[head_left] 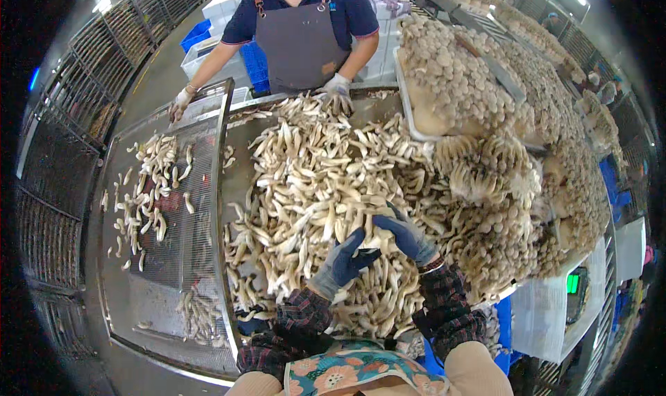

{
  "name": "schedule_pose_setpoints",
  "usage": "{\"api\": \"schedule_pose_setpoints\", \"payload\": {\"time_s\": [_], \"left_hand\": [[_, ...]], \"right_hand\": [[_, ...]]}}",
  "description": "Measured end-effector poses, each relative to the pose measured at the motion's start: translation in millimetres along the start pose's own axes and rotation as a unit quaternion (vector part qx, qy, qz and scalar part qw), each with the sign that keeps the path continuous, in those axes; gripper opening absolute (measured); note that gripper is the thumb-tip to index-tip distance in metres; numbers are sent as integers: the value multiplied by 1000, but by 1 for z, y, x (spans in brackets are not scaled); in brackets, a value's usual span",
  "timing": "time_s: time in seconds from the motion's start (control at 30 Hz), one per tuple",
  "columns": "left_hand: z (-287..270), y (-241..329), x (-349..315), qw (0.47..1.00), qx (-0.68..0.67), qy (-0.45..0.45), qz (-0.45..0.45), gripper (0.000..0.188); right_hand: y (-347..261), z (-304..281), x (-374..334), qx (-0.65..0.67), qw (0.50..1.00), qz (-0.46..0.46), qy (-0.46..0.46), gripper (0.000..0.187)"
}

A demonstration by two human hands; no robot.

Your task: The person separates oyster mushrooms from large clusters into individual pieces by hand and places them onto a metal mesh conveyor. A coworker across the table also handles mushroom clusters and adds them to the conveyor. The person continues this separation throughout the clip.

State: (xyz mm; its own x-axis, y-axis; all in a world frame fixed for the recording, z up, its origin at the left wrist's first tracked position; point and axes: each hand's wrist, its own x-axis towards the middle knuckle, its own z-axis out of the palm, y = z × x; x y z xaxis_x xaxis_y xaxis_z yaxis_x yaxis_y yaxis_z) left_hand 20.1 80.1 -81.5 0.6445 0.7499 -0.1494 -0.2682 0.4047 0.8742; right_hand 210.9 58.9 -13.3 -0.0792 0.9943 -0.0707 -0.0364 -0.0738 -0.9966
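Loose pale mushrooms [305, 160] lie heaped on the metal table [241, 138], under and around the gloved hands I'm watching. My view has the left hand [340, 260] and right hand [407, 236] near each other, fingers partly spread; I can't tell whether either grips a mushroom. Leftward lies a mesh screen [187, 236]; rightward, clustered mushrooms [451, 77]; opposite, an aproned co-worker [298, 52].
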Motion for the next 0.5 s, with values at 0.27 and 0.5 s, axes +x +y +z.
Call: {"api": "schedule_pose_setpoints", "payload": {"time_s": [0.27, 0.5], "left_hand": [[-30, -1, -56, 997, -42, 27, -65, 32], [-10, 11, -81, 950, -297, 89, 24, 14]], "right_hand": [[-14, 69, -47, 84, 936, -76, 333, 51], [2, 126, -97, -364, 874, -181, 267, 28]]}}
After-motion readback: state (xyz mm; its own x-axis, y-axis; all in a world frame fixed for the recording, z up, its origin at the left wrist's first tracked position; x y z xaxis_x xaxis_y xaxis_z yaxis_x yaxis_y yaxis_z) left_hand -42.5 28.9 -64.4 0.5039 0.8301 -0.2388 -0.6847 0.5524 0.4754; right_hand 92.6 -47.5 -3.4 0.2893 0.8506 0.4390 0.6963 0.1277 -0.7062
